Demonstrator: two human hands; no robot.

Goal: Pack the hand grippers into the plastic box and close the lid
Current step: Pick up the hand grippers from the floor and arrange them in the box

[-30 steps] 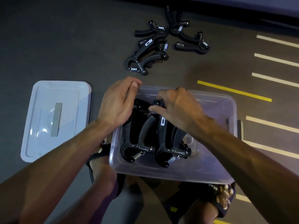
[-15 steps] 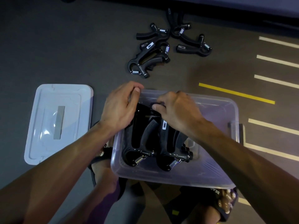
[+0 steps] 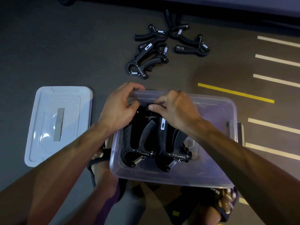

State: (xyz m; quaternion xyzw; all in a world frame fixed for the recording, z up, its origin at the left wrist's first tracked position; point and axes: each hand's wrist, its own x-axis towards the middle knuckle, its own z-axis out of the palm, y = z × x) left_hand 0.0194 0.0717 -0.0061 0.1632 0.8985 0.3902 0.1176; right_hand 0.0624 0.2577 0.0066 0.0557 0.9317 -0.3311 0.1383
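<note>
Two hand grippers [image 3: 155,140] stand in the plastic box [image 3: 215,111] on the floor; several more [image 3: 149,60] lie beyond. Your left hand [image 3: 120,109] and right hand [image 3: 177,109] pinch their handle tops; press them snugly leftward, leaving room.

Both hands at the far end of the clear plastic box [image 3: 215,179], left hand [image 3: 119,111] and right hand [image 3: 176,109] pinching the tops of two black hand grippers [image 3: 155,143] inside, lid [image 3: 48,125] lying left, more loose grippers [image 3: 151,57] beyond.
</note>
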